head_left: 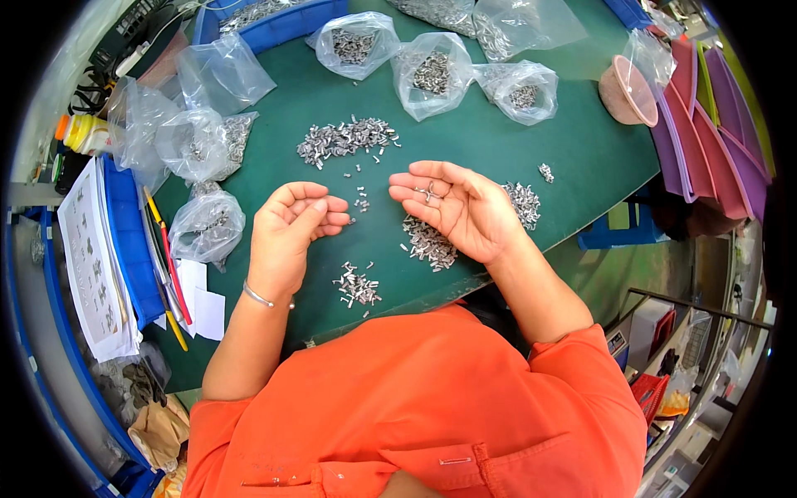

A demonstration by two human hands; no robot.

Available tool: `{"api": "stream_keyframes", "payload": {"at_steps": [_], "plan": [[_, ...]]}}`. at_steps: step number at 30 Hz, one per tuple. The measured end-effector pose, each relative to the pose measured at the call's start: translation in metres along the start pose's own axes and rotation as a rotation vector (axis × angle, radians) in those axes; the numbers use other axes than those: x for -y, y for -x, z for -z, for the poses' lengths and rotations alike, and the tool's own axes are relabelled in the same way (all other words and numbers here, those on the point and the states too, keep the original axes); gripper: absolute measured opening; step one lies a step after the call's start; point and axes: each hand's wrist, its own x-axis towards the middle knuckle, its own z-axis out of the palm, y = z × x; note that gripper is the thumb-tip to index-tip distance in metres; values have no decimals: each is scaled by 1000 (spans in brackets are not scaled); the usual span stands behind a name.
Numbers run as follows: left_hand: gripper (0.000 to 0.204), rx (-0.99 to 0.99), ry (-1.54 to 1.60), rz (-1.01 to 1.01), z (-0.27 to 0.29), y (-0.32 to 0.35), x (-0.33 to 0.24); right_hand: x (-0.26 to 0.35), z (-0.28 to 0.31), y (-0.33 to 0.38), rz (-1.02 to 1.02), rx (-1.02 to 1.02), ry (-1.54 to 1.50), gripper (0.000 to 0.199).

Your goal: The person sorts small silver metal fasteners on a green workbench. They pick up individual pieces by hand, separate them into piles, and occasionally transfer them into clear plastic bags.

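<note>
While the right hand (469, 212) is turned palm up, its fingers spread in a shallow cup beneath a few small silvery metal pieces (427, 192), the left hand (286, 226) has its fingers drawn narrowly together; whether they grip anything, I cannot tell. Such pieces look light, stiff and perhaps slippery, best pinched mid-length. Loose heaps of small grey metal pieces (347, 139) lie on the green tabletop (573, 141), near clear plastic bags (452, 101), with a blue plastic stool (618, 238) beyond its edge.

- Small metal parts (344, 141) lie piled on a green table (581, 153).
- Plastic bags (413, 101) sit beyond and to the left.
- A pink basket (613, 97) stands at the right.
</note>
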Motion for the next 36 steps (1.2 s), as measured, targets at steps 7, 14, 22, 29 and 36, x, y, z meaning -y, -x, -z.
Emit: {"api": "stream_keyframes", "payload": {"at_steps": [7, 14, 22, 29, 36], "plan": [[14, 11, 3, 2, 1, -1, -2, 5, 15, 6, -24, 126, -281, 56], [14, 6, -17, 20, 0, -1, -3, 5, 14, 12, 72, 39, -52, 47], [13, 17, 12, -4, 7, -1, 3, 32, 42, 32, 442, -114, 59, 35], [12, 40, 10, -1, 3, -4, 3, 35, 87, 44, 721, -374, 279, 25], [14, -48, -15, -34, 9, 0, 3, 27, 89, 37, 814, -449, 404, 26]]}}
